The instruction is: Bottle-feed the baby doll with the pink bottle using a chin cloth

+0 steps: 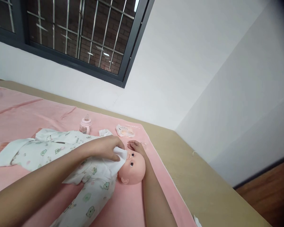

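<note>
A baby doll (134, 168) lies on its back with its head toward the right, in a white outfit (97, 176) printed with green figures. My left hand (110, 147) reaches across the doll's chest and pinches a white cloth (120, 155) against its mouth and chin. Whether this is a loose wipe or bib I cannot tell. Beyond the doll's head rests my right hand (136, 146), its fingers loosely stretched, with the forearm along the crown. Nothing shows in that hand, though part of it is hidden.
A pink blanket (132, 205) covers much of the wooden surface (186, 170). Behind the doll stand a pink baby bottle (85, 125), a crumpled white piece (105, 132) and a clear plastic packet (125, 130). A white wall (156, 94) and barred window (85, 34) rise behind.
</note>
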Tool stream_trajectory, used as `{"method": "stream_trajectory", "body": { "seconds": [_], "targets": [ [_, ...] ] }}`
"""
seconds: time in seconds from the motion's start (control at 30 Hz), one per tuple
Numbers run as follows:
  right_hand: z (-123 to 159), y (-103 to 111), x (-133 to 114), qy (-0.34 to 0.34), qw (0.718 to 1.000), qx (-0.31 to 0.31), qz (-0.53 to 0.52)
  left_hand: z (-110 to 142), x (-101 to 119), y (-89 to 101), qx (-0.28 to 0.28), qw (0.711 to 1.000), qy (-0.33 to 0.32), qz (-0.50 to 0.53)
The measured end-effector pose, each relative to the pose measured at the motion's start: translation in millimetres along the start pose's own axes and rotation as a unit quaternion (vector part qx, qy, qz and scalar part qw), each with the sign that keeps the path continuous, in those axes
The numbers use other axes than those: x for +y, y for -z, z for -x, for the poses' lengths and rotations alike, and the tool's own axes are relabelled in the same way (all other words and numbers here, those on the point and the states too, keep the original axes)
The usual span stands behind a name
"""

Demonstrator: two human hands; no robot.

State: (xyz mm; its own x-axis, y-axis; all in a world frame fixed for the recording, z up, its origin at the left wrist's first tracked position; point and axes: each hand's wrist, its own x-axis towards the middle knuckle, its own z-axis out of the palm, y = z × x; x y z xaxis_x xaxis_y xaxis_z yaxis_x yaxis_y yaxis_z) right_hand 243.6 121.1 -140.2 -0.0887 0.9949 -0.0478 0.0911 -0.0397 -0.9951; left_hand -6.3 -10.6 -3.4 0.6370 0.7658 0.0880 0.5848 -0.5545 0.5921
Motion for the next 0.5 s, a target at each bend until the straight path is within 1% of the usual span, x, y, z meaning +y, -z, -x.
{"method": "stream_trajectory", "body": {
  "seconds": [0.13, 0.23, 0.33, 0.5],
  "targets": [
    [5.5, 0.3, -2.9, 0.027, 0.999, 0.000, 0.033, -0.3, 6.8, -2.4, 0.012, 1.000, 0.014, -0.023],
    [7.2, 0.3, -3.9, 0.035, 0.998, -0.004, 0.047, -2.1, 8.3, -5.2, 0.014, 0.999, 0.002, -0.041],
    [5.2, -0.4, -4.2, 0.039, 0.997, -0.013, 0.059, -3.3, 6.6, -6.4, 0.013, 0.999, -0.001, -0.039],
    [-3.3, -1.9, -6.0, 0.036, 0.996, -0.024, 0.072, -5.5, 0.5, -6.2, 0.027, 0.998, 0.004, -0.057]
  ]
}}
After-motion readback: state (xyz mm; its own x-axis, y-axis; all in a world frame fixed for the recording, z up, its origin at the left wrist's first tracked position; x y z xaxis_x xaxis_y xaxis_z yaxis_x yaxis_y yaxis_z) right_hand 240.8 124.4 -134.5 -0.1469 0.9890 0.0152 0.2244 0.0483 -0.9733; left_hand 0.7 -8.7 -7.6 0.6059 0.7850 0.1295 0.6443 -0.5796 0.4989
